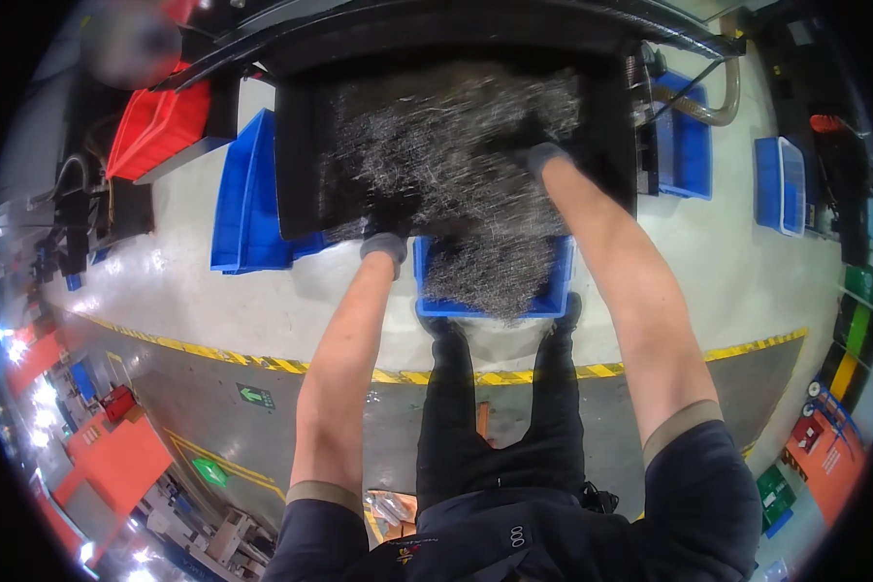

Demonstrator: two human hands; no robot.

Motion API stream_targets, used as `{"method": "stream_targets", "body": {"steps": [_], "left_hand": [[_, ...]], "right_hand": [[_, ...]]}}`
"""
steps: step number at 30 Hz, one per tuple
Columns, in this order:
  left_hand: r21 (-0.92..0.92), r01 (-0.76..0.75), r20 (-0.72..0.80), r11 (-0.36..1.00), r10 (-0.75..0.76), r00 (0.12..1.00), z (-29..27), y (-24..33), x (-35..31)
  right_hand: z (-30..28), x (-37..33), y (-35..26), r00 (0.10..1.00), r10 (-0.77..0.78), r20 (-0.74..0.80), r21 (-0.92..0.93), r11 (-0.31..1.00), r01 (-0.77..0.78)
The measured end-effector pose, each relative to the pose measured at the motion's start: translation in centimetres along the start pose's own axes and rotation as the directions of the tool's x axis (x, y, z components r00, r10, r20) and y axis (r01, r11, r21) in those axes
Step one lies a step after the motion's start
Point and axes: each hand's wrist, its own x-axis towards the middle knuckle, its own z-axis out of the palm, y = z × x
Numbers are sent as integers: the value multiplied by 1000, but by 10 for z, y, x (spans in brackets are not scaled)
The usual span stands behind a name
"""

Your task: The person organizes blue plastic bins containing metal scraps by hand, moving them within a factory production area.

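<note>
Grey metal shavings [436, 155] lie in a loose tangled heap in a wide black tray [299, 165]. My left hand [390, 221], in a dark glove with a grey cuff, is at the tray's near left edge beside the heap. Deeper in, my right hand [532, 141], gloved alike, reaches into the shavings on the right. Dark glove against dark tray, plus motion blur, hides the fingers of both. Below the tray's near edge, a blue crate [495, 312] at my feet holds more shavings [490, 276].
Blue bins [242, 199] and a red bin [160, 131] stand to the left. Another blue bin [689, 145] sits at the right under a bent hose [723, 107], with a blue-and-white crate [781, 184] farther out. Yellow-black tape [601, 370] crosses the floor behind my feet.
</note>
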Motion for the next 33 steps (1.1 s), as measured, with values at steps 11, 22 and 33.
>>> {"method": "stream_targets", "body": {"steps": [11, 22, 33], "left_hand": [[-303, 871, 634, 386, -601, 487, -89, -15, 97], [-629, 722, 420, 289, -656, 628, -170, -37, 100], [-703, 541, 692, -462, -619, 371, -255, 17, -23]], "right_hand": [[-62, -80, -12, 960, -251, -127, -36, 968, 249], [-61, -158, -24, 914, -338, -226, 33, 935, 354], [40, -276, -13, 905, -324, -274, 10, 940, 340]]}}
